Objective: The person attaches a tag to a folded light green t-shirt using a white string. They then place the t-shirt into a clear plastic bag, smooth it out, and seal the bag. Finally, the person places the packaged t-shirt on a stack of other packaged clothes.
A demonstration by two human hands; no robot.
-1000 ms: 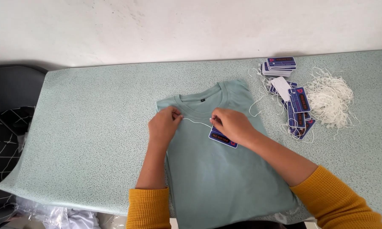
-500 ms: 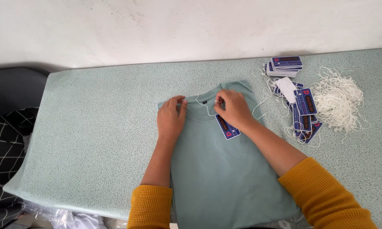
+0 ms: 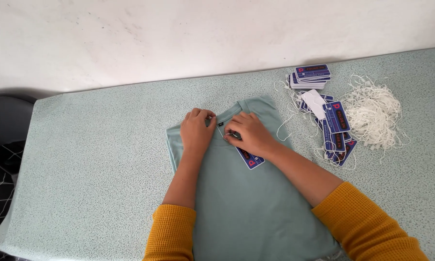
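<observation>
Right hand (image 3: 250,134) on hang tag (image 3: 250,158) (folded shirt (image 3: 256,208))

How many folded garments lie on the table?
1: a folded pale green knit sweatshirt lies mid-table under both hands, a blue card tag on it. None seem hidden.

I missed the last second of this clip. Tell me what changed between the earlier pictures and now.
Both hands moved up the folded green shirt to its collar. The left hand now presses the neckline; the right hand has closed in beside it, and the blue tag came along, now lying just under that hand. The stretched white string no longer shows. The tag stacks and string pile stayed put.
</observation>
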